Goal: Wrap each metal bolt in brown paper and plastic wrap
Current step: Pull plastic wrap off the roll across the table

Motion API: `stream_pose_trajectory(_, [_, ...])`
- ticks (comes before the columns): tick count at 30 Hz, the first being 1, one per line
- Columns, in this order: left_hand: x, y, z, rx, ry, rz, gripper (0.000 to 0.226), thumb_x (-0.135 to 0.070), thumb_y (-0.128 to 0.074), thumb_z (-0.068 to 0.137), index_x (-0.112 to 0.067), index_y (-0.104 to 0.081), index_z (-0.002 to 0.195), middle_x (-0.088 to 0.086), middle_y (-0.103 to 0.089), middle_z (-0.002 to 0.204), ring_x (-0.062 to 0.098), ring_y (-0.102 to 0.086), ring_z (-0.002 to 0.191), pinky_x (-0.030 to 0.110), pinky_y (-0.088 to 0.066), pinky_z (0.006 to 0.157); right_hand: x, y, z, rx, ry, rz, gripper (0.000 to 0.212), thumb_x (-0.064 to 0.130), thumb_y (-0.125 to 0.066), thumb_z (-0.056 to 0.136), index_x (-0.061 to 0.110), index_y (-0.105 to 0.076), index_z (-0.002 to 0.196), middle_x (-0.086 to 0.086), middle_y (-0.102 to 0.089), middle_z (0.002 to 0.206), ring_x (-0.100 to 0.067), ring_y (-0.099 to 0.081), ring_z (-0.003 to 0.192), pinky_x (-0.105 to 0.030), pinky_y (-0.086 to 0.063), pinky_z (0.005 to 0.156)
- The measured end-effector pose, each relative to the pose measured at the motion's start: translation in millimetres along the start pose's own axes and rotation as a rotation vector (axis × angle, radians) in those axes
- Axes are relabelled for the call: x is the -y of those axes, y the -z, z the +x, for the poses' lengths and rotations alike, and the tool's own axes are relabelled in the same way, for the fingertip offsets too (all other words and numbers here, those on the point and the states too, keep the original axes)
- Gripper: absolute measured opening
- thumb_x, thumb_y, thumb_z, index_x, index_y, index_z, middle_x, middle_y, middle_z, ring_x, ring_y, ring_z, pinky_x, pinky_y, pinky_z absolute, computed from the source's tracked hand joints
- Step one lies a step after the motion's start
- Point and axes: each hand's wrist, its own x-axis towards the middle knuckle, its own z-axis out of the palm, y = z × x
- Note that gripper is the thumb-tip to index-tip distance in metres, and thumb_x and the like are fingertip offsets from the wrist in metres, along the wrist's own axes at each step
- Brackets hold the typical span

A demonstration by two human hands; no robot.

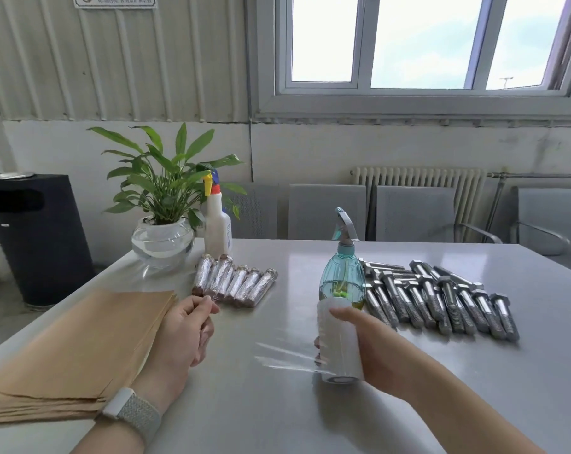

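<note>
Your right hand (352,342) grips the plastic wrap roll (338,339) upright on the tabletop (277,417), left hand (185,332) pinching its film, bare bolts (441,299) lying beyond; pull unevenly and the film may bunch

Paper stack (81,348) lies left, bolts (441,299) right, on the table (277,414).

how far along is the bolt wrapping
Done: a row of about six wrapped bolts lies near the plant. In hand: the right hand grips the plastic wrap roll, and the left hand pinches its film. Left: the pile of bare bolts.
</note>
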Motion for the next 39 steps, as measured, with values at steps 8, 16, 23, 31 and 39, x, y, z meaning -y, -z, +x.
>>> stream_pose_trajectory(8, [4,6,7,-0.073,0.0,0.072,0.018,-0.015,-0.044,0.102,-0.004,-0.053,0.09,0.001,-0.032,0.047,0.007,-0.02,0.028,0.013,-0.013,0.04,6,20,4,-0.03,0.099,-0.087,0.055,0.023,-0.085,0.061,0.002,-0.065,0.108,-0.015,-0.068,0.09,-0.025,-0.067,0.08,-0.035,-0.056,0.064])
stream_pose_trajectory(16, [5,10,10,-0.114,-0.026,0.091,0.017,-0.015,-0.046,0.101,-0.006,-0.052,0.089,0.0,-0.033,0.048,0.006,-0.021,0.028,0.01,-0.016,0.036,13,31,1,0.004,-0.014,-0.03,0.058,0.033,-0.079,0.067,0.005,-0.059,0.115,-0.013,-0.07,0.084,-0.03,-0.066,0.075,-0.036,-0.057,0.063])
stream_pose_trajectory(23, [9,20,18,-0.167,-0.044,0.218,0.015,-0.019,-0.05,0.1,-0.01,-0.052,0.088,-0.004,-0.038,0.045,0.01,-0.023,0.033,0.011,-0.018,0.036,25,52,0,0.005,-0.023,-0.094,0.077,0.028,-0.092,0.05,0.001,-0.06,0.115,-0.015,-0.07,0.085,-0.025,-0.067,0.075,-0.037,-0.057,0.066])
stream_pose_trajectory(31, [7,24,20,-0.196,-0.073,0.272,0.015,-0.021,-0.05,0.1,-0.014,-0.053,0.087,-0.002,-0.04,0.047,0.01,-0.023,0.031,0.011,-0.02,0.036,38,64,-7,-0.013,-0.036,-0.072,0.06,0.034,-0.077,0.07,0.003,-0.059,0.119,-0.016,-0.065,0.089,-0.03,-0.065,0.077,-0.039,-0.055,0.066])
stream_pose_trajectory(39, [-6,25,10,-0.02,0.175,0.021,0.013,-0.016,-0.044,0.102,-0.012,-0.048,0.091,0.0,-0.033,0.05,0.005,-0.019,0.029,0.007,-0.015,0.038,39,85,-31,-0.135,-0.048,-0.132,0.084,0.025,-0.092,0.047,-0.003,-0.055,0.117,-0.022,-0.071,0.093,-0.032,-0.07,0.081,-0.039,-0.059,0.068])
